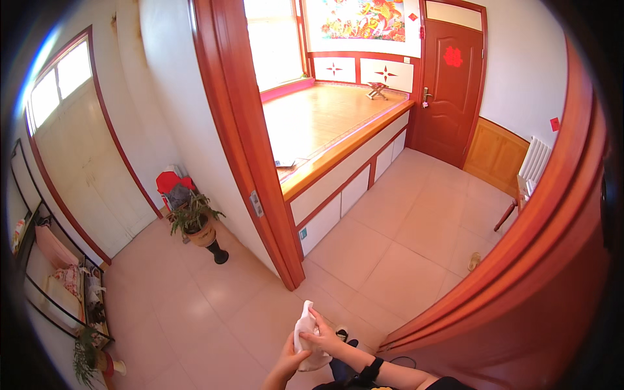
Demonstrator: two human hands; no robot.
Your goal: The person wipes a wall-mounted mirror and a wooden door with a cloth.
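Observation:
A crumpled white cloth (303, 323) is bunched up between my two hands, low in the middle of the view. My left hand (290, 359) grips its lower left side, with the thumb lying against the fabric. From the right, my right hand (323, 337) closes on the cloth higher up, its fingers partly over the front. One end of the cloth sticks up above the hands, and another part hangs below them. A dark band (372, 370) goes round my right wrist. The fingertips behind the cloth are hidden.
I stand by a red-brown door frame (244, 130). Beyond it a raised wooden platform (351, 133) carries a small folding stool (376, 90). Left are a potted plant (198, 224) on a dark stand and a black-framed rack (58, 302). A red door (448, 91) stands at the back.

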